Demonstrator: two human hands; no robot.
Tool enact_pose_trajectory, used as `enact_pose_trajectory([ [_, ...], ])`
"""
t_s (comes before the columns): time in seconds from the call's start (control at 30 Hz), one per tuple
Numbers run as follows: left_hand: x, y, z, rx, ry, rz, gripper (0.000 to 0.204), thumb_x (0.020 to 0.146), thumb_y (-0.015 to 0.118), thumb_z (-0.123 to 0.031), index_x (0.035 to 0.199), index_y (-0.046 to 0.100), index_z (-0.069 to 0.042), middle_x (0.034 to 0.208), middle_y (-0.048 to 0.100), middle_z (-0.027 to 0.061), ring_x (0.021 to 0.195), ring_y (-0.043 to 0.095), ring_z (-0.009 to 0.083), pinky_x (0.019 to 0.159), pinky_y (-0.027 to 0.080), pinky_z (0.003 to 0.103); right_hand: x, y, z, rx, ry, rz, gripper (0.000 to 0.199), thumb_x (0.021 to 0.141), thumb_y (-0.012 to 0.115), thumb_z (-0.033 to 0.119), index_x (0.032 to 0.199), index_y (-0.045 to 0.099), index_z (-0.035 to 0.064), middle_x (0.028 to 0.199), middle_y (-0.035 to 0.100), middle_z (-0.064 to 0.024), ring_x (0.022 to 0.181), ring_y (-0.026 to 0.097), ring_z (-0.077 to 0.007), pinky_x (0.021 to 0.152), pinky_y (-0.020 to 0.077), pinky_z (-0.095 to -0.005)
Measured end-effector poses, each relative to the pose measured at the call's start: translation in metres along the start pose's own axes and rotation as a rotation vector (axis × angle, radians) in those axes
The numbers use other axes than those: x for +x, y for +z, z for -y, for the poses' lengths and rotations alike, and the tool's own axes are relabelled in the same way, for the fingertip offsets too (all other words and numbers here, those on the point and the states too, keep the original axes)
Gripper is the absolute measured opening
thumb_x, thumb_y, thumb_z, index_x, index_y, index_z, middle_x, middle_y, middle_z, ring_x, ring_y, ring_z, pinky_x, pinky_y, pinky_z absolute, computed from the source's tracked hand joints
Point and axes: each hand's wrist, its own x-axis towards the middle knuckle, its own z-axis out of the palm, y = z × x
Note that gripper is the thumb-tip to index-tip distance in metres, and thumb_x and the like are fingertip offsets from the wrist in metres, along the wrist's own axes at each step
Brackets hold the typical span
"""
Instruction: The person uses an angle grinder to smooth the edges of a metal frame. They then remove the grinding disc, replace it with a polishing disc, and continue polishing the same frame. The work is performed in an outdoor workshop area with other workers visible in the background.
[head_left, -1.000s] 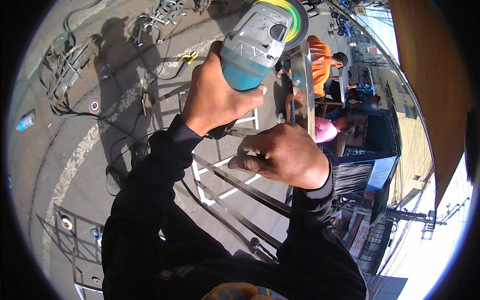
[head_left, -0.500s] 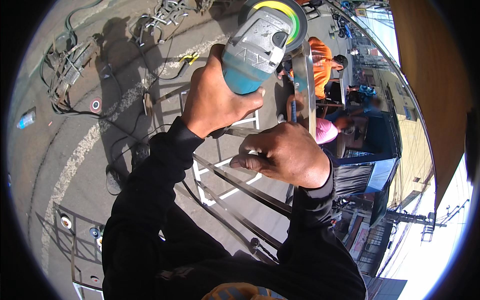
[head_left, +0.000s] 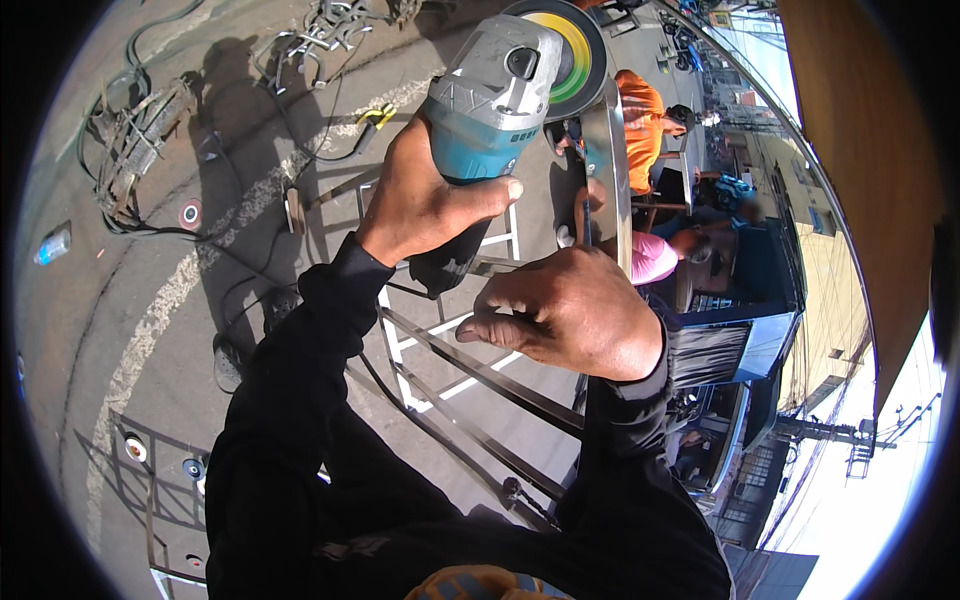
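Observation:
My left hand is wrapped round an angle grinder with a teal body and a scuffed grey metal head. The grinder's disc, dark with a yellow-green ring, sits at its upper right, close to the top of an upright metal tube. The grinder's dark rear end shows below my left wrist. Lower and to the right, my right hand is curled closed beside that tube. A thin bluish rod shows just above its knuckles; what the fingers hold is hidden.
Metal bars and a white frame stand below my hands. Cables, clamps and a welding holder lie on the pavement. Loose discs lie at lower left. People in orange and pink are beyond the tube.
The grinder has turned, and its disc has shifted right and down towards the upright tube. More of its dark rear end shows under my left hand. My right hand has barely moved.

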Motion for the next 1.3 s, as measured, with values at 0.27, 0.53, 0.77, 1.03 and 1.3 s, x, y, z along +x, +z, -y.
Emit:
enact_pose_trajectory([
  [0.27, -0.004, 0.004, -0.008, 0.104, -0.052, -0.102, 0.067, 0.070, 0.085, -0.020, 0.122, 0.055, 0.007, 0.104, 0.070, 0.0169, 0.092, 0.070, 0.0240, 0.083, 0.057, 0.037, 0.001, -0.001, 0.000, -0.019, 0.037, 0.059, 0.023, 0.091, 0.079, 0.034, 0.091, 0.077, 0.0114, 0.071, 0.070, -0.0096, 0.068, 0.070, -0.0299, 0.061, 0.0519, -0.0417],
  [0.53, -0.010, -0.011, -0.014, 0.201, -0.029, -0.069, 0.062, 0.070, 0.083, -0.017, 0.121, 0.057, 0.006, 0.105, 0.071, 0.0183, 0.091, 0.071, 0.0269, 0.084, 0.057, 0.039, 0.002, -0.002, 0.002, -0.033, 0.059, 0.066, 0.022, 0.091, 0.080, 0.034, 0.092, 0.077, 0.0114, 0.072, 0.070, -0.0098, 0.069, 0.071, -0.0306, 0.062, 0.0523, -0.0419],
  [0.77, -0.003, -0.022, -0.030, 0.334, -0.027, -0.010, 0.061, 0.068, 0.084, -0.022, 0.117, 0.059, 0.005, 0.100, 0.072, 0.0193, 0.089, 0.071, 0.0301, 0.084, 0.056, 0.040, 0.001, -0.003, 0.001, -0.016, 0.085, 0.097, 0.025, 0.091, 0.078, 0.036, 0.091, 0.076, 0.0116, 0.075, 0.071, -0.0097, 0.072, 0.071, -0.0323, 0.064, 0.0533, -0.0445],
  [1.03, -0.004, -0.026, -0.034, 0.459, -0.025, -0.018, 0.066, 0.069, 0.084, -0.017, 0.126, 0.057, 0.004, 0.107, 0.071, 0.0147, 0.095, 0.068, 0.0222, 0.089, 0.055, 0.038, 0.002, -0.002, 0.001, -0.013, 0.096, 0.087, 0.032, 0.092, 0.073, 0.043, 0.084, 0.072, 0.0115, 0.074, 0.070, -0.0104, 0.075, 0.071, -0.0352, 0.066, 0.0543, -0.0482],
  [1.3, -0.004, -0.027, -0.036, 0.616, 0.109, -0.049, 0.070, 0.068, 0.085, -0.025, 0.124, 0.053, 0.003, 0.096, 0.073, 0.0263, 0.091, 0.074, 0.0446, 0.079, 0.059, 0.047, 0.002, -0.004, 0.002, -0.041, 0.068, 0.099, 0.023, 0.090, 0.080, 0.035, 0.092, 0.078, 0.0117, 0.074, 0.071, -0.0100, 0.070, 0.070, -0.0313, 0.064, 0.0527, -0.0430],
])
